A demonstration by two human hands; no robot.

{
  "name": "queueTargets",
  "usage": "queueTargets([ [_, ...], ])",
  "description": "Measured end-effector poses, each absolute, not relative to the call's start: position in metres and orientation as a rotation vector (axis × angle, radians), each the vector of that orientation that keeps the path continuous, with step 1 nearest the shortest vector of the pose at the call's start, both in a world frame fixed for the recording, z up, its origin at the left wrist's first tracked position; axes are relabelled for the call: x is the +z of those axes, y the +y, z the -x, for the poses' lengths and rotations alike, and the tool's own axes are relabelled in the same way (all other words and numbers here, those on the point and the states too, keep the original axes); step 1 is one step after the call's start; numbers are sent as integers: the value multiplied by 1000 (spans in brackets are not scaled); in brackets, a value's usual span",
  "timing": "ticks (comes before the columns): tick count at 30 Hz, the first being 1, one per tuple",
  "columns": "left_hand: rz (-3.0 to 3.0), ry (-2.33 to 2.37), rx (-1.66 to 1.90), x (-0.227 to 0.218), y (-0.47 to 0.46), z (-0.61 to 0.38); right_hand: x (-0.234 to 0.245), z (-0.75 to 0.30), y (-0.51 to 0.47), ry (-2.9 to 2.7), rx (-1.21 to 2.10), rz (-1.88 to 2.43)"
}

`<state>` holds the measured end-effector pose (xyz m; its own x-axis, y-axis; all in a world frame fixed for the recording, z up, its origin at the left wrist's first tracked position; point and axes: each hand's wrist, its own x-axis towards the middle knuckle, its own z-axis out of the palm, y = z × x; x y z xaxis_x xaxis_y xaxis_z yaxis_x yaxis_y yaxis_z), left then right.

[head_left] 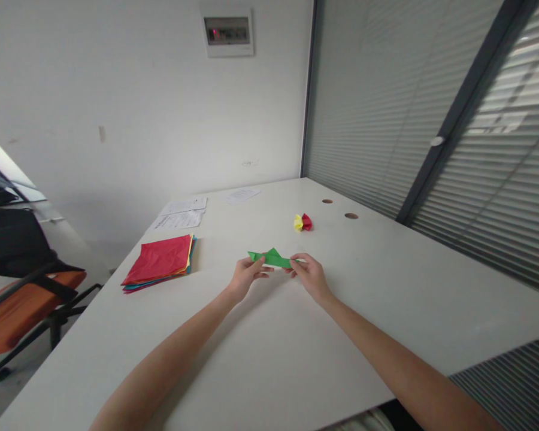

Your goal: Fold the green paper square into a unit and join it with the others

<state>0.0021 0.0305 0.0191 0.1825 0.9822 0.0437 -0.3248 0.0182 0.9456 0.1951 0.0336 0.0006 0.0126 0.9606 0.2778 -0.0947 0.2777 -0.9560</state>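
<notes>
Between both hands is a green folded paper (276, 260), a long narrow strip with a triangular peak standing up near its middle. My left hand (246, 276) pinches its left end, thumb on the near face. At the right end, my right hand (311, 276) grips it between thumb and fingers. The paper is held a little above the white table (269, 359). Farther back lie small folded paper pieces, one yellow (298, 222) and one red (306, 222), side by side. Some fingertips are hidden behind the green paper.
A stack of coloured paper sheets (161, 260), red on top, lies at the left edge. Printed sheets (179, 215) rest behind it. Two round holes (351, 215) pierce the tabletop near the blinds (363, 120). An orange-seated chair (31, 299) stands at left.
</notes>
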Motion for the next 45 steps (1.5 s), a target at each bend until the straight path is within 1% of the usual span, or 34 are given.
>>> queueTargets([
  [6,-1057,837,1301,19,33,2,2,-194,32,-1227,1049,919],
  [16,-1008,791,1333,19,29,-4,-1,-193,34,-1213,1058,902],
  [21,-1186,760,1187,9,24,-20,-3,-184,31,-1221,1063,877],
  [23,-1194,765,1197,7,24,-24,-3,-182,30,-1254,1061,867],
  [30,-988,776,1295,13,27,-21,-7,-191,31,-1383,917,867],
  [38,-1025,770,1229,15,27,-21,-9,-191,32,-1541,753,910],
  [41,-1045,763,1194,15,27,-21,-7,-191,31,-1532,736,901],
  [45,-1044,746,1192,13,27,-20,-3,-188,28,-1518,795,868],
])
